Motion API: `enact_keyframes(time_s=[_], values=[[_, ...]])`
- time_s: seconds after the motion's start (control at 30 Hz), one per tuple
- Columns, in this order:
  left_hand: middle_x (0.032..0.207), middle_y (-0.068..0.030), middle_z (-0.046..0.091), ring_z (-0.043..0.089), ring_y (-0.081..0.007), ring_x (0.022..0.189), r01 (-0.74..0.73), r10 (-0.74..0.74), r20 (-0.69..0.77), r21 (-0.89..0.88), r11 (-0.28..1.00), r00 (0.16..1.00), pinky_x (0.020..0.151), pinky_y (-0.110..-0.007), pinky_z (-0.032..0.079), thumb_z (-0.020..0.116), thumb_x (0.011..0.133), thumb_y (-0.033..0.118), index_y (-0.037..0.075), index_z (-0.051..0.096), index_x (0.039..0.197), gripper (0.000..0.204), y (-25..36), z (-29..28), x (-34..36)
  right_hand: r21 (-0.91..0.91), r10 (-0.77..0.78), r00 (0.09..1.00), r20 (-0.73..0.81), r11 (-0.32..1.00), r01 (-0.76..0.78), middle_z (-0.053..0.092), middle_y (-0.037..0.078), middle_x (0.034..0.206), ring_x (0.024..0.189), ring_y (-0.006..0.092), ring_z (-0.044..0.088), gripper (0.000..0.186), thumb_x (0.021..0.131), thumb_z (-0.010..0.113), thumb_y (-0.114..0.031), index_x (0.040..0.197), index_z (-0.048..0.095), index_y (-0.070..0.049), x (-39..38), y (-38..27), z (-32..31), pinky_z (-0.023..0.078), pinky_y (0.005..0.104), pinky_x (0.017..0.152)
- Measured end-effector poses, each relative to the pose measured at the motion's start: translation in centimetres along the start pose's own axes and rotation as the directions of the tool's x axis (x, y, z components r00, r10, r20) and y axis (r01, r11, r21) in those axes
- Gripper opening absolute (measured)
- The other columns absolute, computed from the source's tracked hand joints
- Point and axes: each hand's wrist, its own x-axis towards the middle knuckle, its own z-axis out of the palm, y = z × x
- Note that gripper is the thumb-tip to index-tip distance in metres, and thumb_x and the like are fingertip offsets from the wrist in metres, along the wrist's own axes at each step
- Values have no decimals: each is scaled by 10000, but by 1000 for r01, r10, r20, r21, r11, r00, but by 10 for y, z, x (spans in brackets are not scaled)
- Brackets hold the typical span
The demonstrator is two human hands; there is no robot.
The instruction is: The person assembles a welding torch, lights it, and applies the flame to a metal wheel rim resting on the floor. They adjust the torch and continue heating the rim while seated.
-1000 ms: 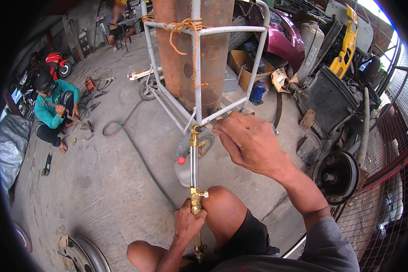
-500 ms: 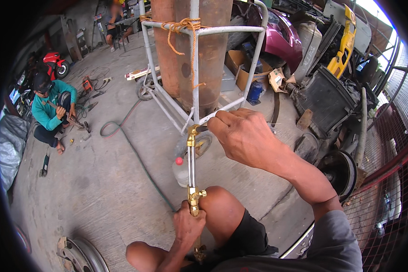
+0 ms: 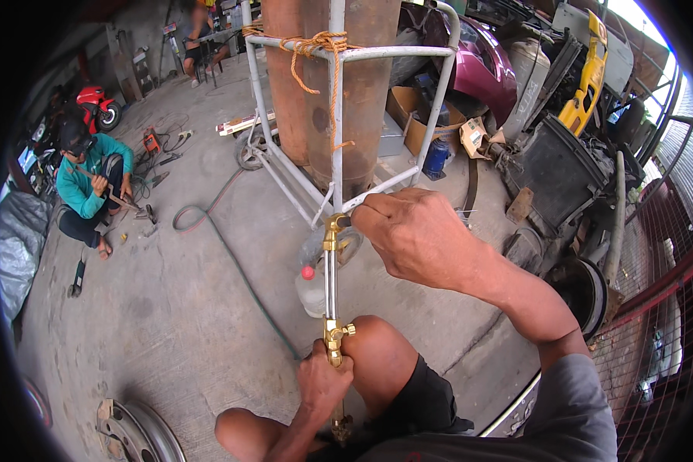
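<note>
My left hand [image 3: 325, 379] is closed around the lower handle of a brass and steel cutting torch [image 3: 331, 285], which stands upright by my bare knee. My right hand [image 3: 408, 235] is pinched at the torch's angled head [image 3: 333, 222], next to its short dark nozzle. Thin metal wires [image 3: 470, 211] stick out beyond the back of that hand; what exactly sits between the fingertips is hidden. Just beyond are two rusty gas cylinders [image 3: 350, 108] in a grey tube trolley [image 3: 393, 51], tied with orange rope. A translucent jug [image 3: 310, 296] with a red cap stands behind the torch.
A person in teal [image 3: 88, 185] squats at left with a metal piece; another sits at the back [image 3: 200, 50]. A hose [image 3: 231, 254] snakes across the floor. Car panels [image 3: 481, 73], a wheel drum [image 3: 577, 296] and mesh fence [image 3: 647, 369] line the right; a rim [image 3: 142, 427] lies near-left.
My right wrist and forearm have shifted slightly to the right while the fingers stay at the torch head, and thin wires now show past that hand. My left hand keeps its grip.
</note>
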Motion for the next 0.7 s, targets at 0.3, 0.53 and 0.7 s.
enact_keyframes(time_s=[0.3,0.53,0.7], values=[[910,-325,734,728,-521,860,-16,16,21,-35,999,1000,836,-577,589,712,847,231,-56,614,1061,371,-6,3,0,28,23,987,161,999,-28,738,151,887,799,362,749,176,760,701,-40,934,695,-12,0,2,-17,591,470,688],[897,-321,741,731,-529,876,-47,51,73,-43,998,996,844,-579,594,716,848,254,-44,634,1132,419,-7,3,-3,146,-1,973,232,989,-34,711,155,852,797,373,722,128,775,703,-46,895,663,-23,-19,6,-60,541,476,661],[925,-306,751,733,-521,885,-44,43,134,8,999,990,863,-575,593,716,846,251,-20,648,1182,437,7,0,-10,-9,37,979,203,999,-36,639,90,779,708,319,680,175,708,736,-80,849,634,-63,-52,-18,-94,511,434,614]])
